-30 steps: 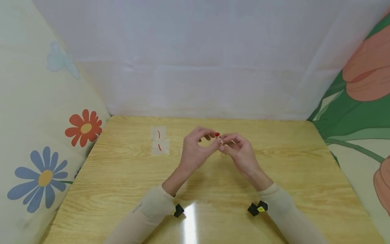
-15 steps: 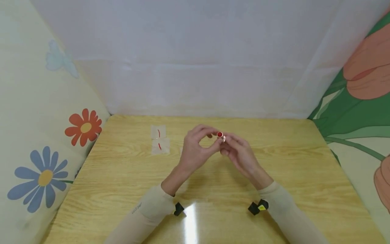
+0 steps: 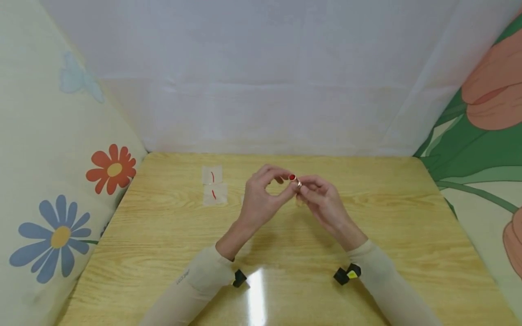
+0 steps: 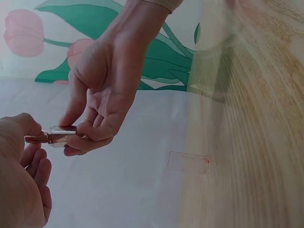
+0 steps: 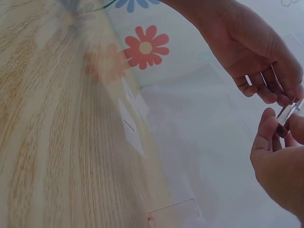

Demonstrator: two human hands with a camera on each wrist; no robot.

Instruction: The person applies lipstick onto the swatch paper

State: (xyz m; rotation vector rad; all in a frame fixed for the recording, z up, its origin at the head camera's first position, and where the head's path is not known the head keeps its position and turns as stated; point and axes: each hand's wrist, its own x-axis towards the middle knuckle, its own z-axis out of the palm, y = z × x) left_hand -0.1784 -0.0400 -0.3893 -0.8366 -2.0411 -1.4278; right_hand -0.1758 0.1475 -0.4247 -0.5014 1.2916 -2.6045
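Both hands meet above the table around a small lipstick (image 3: pixel 292 177) with a red tip and a shiny metallic tube. My left hand (image 3: pixel 261 194) pinches its upper end between thumb and index finger. At the lower end, my right hand (image 3: pixel 326 203) grips the tube with thumb and fingers. The left wrist view shows the lipstick (image 4: pixel 62 136) lying sideways between the two hands, with a clear section and a metallic band. Fingers partly hide the lipstick (image 5: pixel 286 116) in the right wrist view.
Two pale square sheets (image 3: pixel 215 195), each with a red stroke, lie on the wooden table (image 3: pixel 163 235) left of the hands. A white cloth (image 3: pixel 261 90) hangs behind the table. Floral panels (image 3: pixel 41 172) stand at both sides. Black devices (image 3: pixel 239 278) sit at the wrists.
The lipstick's red end turned toward the head camera, then tilted up and left, showing more tube. My right fingers have shifted their hold on the base. My left hand stays nearly in place.
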